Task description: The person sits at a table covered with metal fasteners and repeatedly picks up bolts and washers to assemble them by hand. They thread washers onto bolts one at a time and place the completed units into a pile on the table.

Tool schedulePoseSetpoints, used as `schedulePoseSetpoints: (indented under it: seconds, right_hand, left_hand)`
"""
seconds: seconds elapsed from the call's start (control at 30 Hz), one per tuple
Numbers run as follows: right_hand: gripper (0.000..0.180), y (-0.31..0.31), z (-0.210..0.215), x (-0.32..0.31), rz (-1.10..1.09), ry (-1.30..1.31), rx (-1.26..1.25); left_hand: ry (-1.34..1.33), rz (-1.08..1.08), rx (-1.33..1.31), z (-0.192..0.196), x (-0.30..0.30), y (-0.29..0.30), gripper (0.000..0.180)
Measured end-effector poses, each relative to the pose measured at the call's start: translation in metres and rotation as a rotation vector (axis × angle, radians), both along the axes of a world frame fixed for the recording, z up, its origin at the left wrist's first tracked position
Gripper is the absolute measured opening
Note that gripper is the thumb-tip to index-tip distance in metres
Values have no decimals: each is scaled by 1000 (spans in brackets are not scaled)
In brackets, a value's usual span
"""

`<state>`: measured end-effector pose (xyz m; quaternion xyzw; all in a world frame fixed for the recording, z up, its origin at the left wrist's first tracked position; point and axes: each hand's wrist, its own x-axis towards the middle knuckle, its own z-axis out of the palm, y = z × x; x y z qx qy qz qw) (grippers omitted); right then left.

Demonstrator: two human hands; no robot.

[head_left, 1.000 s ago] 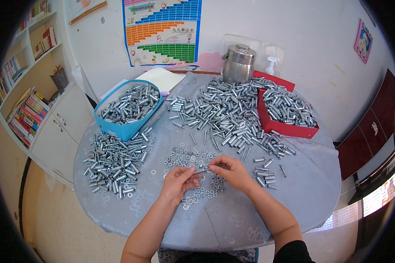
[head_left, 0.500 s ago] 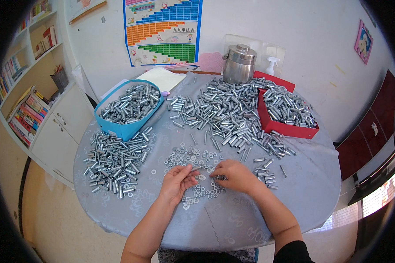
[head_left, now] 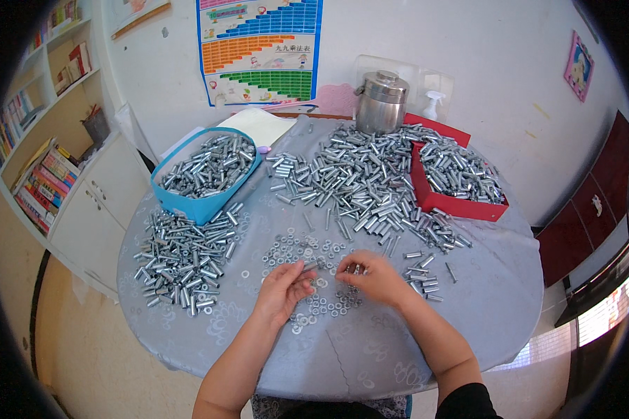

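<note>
Over the near middle of the table, my left hand (head_left: 284, 288) pinches a metal sleeve anchor bolt (head_left: 310, 266) between thumb and fingertips, its end pointing right. My right hand (head_left: 372, 276) is just to the right of the bolt's end, thumb and fingers pressed together. Whatever is in that pinch is too small to name. Beneath and around both hands lie loose metal nuts (head_left: 317, 307) and flat washers (head_left: 298, 326), partly covered by the right hand.
A blue bin (head_left: 197, 207) of anchor bolts stands at the left, with a bolt pile (head_left: 186, 258) before it. Behind the hands spreads a larger pile of metal sleeves (head_left: 360, 174). A red box (head_left: 461, 207) and a steel pot (head_left: 382, 105) stand farther right.
My right hand has risen slightly from the loose nuts, and its fingers have drawn in toward a pinch. The left hand holds the bolt in nearly the same place.
</note>
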<state>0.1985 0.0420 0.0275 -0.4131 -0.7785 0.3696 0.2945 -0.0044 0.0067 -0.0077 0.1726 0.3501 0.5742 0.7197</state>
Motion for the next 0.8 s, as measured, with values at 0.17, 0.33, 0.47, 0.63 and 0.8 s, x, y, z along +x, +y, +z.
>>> schedulePoseSetpoints:
  seconds: [0.17, 0.33, 0.47, 0.63, 0.8]
  right_hand:
    - [12, 2, 2, -2, -48, 479, -257]
    - [12, -1, -7, -8, -18, 479, -251]
    - [11, -2, -6, -9, -35, 421, -203]
    - [11, 1, -7, -7, -17, 639, -320]
    - [13, 2, -10, -7, -22, 618, -351]
  left_hand:
    - [-47, -40, 45, -5, 0, 1, 13]
    - [-33, -75, 42, -5, 5, -1, 12]
    - [-27, -64, 40, -7, 4, 0, 11]
    - [-20, -53, 23, -6, 4, 0, 11]
    - [20, -50, 30, -3, 4, -1, 11]
